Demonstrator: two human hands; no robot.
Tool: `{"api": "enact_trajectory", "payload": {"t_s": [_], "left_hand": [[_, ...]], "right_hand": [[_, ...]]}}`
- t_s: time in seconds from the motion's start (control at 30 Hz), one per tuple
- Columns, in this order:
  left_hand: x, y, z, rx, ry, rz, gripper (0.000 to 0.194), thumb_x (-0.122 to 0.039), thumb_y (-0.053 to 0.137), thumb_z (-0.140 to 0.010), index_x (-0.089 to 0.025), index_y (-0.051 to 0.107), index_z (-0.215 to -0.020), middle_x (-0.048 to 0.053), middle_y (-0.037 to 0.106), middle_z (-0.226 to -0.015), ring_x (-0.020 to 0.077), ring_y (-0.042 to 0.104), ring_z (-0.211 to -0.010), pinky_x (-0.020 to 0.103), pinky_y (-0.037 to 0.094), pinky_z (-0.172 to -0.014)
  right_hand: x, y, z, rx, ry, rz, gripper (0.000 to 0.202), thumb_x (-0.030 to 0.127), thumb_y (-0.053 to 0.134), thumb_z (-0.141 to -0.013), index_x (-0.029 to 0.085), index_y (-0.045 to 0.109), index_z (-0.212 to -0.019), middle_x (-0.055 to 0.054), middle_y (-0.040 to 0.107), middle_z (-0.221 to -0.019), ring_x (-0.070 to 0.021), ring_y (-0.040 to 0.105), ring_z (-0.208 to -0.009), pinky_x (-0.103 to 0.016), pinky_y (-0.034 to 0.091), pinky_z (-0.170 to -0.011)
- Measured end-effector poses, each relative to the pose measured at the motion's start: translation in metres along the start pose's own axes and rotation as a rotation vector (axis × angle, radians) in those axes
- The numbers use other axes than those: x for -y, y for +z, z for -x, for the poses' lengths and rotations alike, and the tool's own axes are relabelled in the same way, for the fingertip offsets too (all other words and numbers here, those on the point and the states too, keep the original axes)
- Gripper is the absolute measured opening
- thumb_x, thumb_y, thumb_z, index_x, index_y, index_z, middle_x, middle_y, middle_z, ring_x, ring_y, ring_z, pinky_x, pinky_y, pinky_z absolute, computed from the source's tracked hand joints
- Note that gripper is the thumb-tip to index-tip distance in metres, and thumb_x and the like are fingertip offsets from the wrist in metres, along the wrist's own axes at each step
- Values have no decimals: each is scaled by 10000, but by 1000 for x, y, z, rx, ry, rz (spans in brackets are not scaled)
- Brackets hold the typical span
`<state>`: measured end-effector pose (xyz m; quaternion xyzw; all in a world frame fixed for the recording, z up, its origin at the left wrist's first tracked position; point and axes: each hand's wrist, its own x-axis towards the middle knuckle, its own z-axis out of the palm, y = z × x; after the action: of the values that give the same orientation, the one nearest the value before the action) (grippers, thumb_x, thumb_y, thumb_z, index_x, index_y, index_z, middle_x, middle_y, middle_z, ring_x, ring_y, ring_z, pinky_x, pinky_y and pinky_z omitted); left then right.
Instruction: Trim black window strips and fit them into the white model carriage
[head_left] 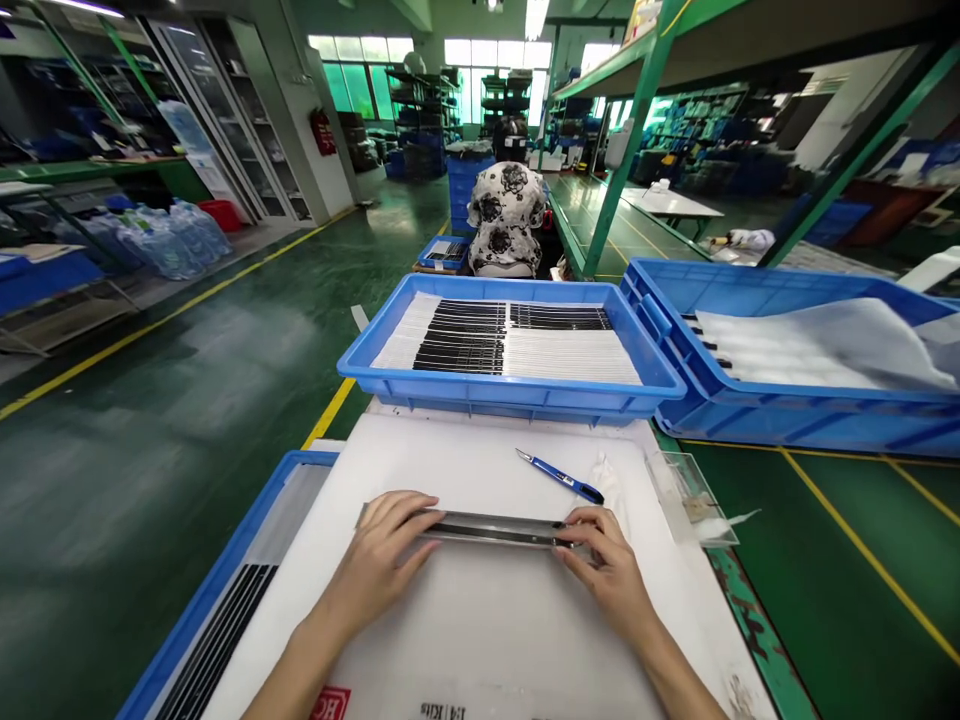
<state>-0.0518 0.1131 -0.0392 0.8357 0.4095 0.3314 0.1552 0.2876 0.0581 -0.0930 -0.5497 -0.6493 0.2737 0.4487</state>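
A long, narrow dark strip with a glossy grey face (495, 529) lies crosswise just above the white work board (480, 620). My left hand (386, 545) grips its left end, fingers over the top and thumb at the near edge. At the right end, my right hand (600, 550) pinches it between thumb and fingers. Whether the strip touches the board I cannot tell. Beyond my right hand lies a blue utility knife (561, 475) with its blade out, beside a crumpled white cloth or tissue (609, 485).
A blue tray (510, 385) of several black strips stands behind the board. Another blue bin (810, 415) with white foam sheet is at right, a third tray (225, 530) at lower left. A clear plastic box (694, 500) sits by the right edge. A person (508, 215) sits ahead.
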Motion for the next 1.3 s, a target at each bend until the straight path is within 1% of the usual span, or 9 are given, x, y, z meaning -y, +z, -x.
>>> {"api": "enact_trajectory", "payload": {"t_s": [0.07, 0.17, 0.37, 0.47, 0.57, 0.67, 0.83, 1.0, 1.3], "left_hand": [[-7, 9, -9, 69, 85, 1, 363, -214, 718, -901, -321, 724, -1249, 75, 767, -1184, 278, 692, -1108, 442, 511, -1012], [-15, 21, -20, 122, 181, 7, 343, -191, 671, -933, -283, 696, -1262, 84, 771, -1137, 266, 699, -1067, 444, 513, -1010], [-24, 32, -30, 162, 273, -15, 257, -139, 577, -973, -232, 690, -1184, 75, 762, -955, 235, 682, -887, 405, 535, -863], [-27, 36, -33, 172, 283, -41, 218, -122, 559, -987, -199, 671, -1157, 67, 733, -914, 222, 637, -845, 386, 512, -803], [-29, 41, -37, 185, 284, -62, 200, -126, 568, -990, -169, 652, -1166, 84, 710, -959, 227, 608, -871, 385, 494, -792], [-32, 47, -41, 202, 291, -65, 149, -134, 585, -985, -169, 657, -1111, 79, 697, -968, 222, 598, -877, 380, 481, -798], [-33, 56, -44, 220, 301, -62, 89, -141, 577, -991, -170, 657, -1016, 50, 681, -879, 206, 589, -820, 369, 461, -774], [-32, 56, -45, 219, 299, -61, 99, -130, 570, -994, -160, 662, -1014, 52, 675, -863, 201, 586, -800, 365, 452, -759], [-32, 50, -48, 203, 282, -35, 100, -144, 588, -1000, -165, 667, -1058, 53, 691, -887, 198, 588, -813, 347, 468, -739]], "right_hand": [[-3, 0, -1, 3, -24, 21, 246, 420, 672, -989, 180, 725, -978, -67, 651, -1109, -224, 606, -1032, -426, 519, -925], [-7, 1, -5, 1, -44, 49, 214, 388, 684, -984, 177, 719, -981, -77, 649, -1169, -242, 593, -1109, -446, 507, -964], [-13, 4, -10, 22, -56, 52, 192, 363, 695, -980, 172, 709, -998, -77, 651, -1197, -244, 602, -1125, -447, 519, -967], [-15, 5, -10, 20, -65, 36, 204, 374, 686, -986, 172, 707, -994, -78, 656, -1191, -244, 606, -1127, -455, 516, -979], [-16, 6, -9, 21, -73, 21, 212, 387, 679, -990, 177, 708, -994, -79, 658, -1196, -242, 608, -1123, -452, 516, -979], [-17, 5, -8, 26, -82, 6, 215, 391, 680, -989, 178, 708, -999, -79, 659, -1196, -239, 612, -1114, -447, 521, -970], [-17, 5, -10, 15, -85, -7, 216, 386, 667, -999, 173, 703, -1001, -79, 657, -1191, -240, 614, -1115, -443, 527, -961], [-18, 3, -12, 45, -83, 7, 209, 377, 683, -990, 170, 704, -1010, -79, 664, -1180, -239, 623, -1107, -444, 535, -956], [-15, 0, -15, 68, -113, -4, 215, 379, 671, -1001, 168, 706, -1018, -70, 686, -1127, -226, 650, -1054, -445, 538, -953]]}}
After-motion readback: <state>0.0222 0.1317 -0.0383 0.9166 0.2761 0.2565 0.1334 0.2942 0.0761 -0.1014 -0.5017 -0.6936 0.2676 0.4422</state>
